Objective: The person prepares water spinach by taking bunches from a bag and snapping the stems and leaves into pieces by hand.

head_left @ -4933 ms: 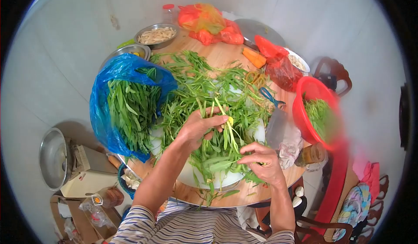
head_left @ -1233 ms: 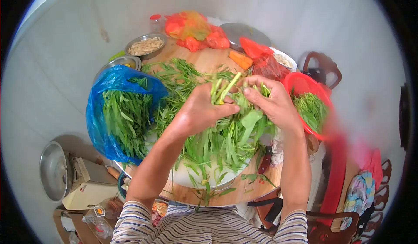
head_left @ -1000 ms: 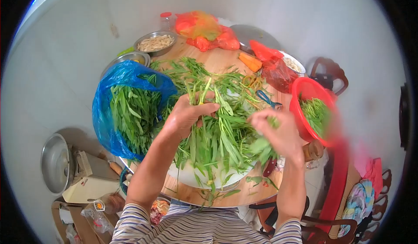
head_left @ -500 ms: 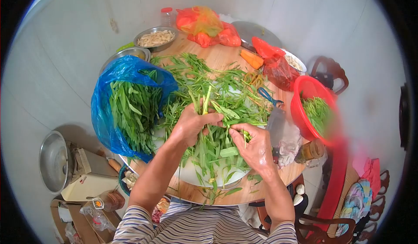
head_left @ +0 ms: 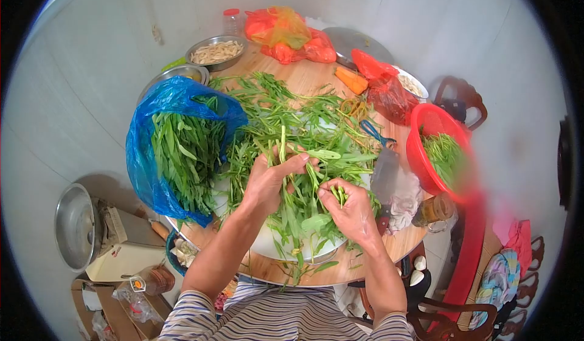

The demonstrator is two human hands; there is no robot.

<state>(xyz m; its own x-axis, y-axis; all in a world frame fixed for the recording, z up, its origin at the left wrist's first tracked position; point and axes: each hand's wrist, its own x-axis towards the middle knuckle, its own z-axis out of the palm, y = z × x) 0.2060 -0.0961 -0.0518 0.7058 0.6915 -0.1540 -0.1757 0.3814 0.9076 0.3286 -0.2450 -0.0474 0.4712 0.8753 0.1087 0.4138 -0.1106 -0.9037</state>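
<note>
My left hand (head_left: 271, 180) is closed around a few water spinach stems (head_left: 283, 138), its thumb pressing on top. Just right of it and lower, my right hand (head_left: 351, 214) pinches short pieces of stem (head_left: 340, 193) between thumb and fingers. Beneath both hands a loose heap of water spinach (head_left: 310, 119) spreads over a white board (head_left: 266, 247). To the left, a blue plastic bag (head_left: 141, 158) lies open with a thick bunch of leafy greens (head_left: 182, 152) in it. A red basin (head_left: 417, 149) at the right holds cut greens (head_left: 441, 155).
Near my right hand lie a cleaver (head_left: 384, 174), blue-handled scissors (head_left: 374, 131), a cloth (head_left: 404, 204) and a glass jar (head_left: 433, 212). Carrots (head_left: 351, 80), red bags (head_left: 292, 40) and a metal bowl of pale strips (head_left: 216, 52) stand at the table's back.
My right hand has moved slightly down, and the gap between the two hands' fingertips has widened. My left hand has shifted slightly, still gripping stems.
</note>
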